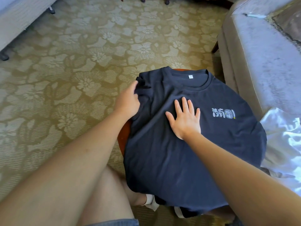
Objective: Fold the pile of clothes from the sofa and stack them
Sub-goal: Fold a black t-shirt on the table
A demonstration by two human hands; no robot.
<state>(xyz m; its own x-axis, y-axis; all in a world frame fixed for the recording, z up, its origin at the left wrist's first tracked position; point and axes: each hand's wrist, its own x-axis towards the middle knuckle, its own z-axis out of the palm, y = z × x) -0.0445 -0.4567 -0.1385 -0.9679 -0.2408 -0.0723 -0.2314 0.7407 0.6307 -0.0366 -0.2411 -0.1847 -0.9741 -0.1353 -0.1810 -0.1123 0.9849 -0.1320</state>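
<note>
A dark navy T-shirt [187, 152] lies front up, draped over a small round wooden table [123, 139], collar away from me, with a white printed logo on the chest. My left hand [128, 100] grips the bunched sleeve at the shirt's left edge. My right hand [185, 118] lies flat with fingers spread on the middle of the chest, just below the collar. The shirt's hem hangs over the table's near edge.
A grey sofa [260, 62] stands to the right with a pen [254, 15] on its arm. White fabric [283, 152] lies at the right beside the table. Floral carpet [81, 62] covers the floor; another seat [19, 22] is at far left. My bare knees are below.
</note>
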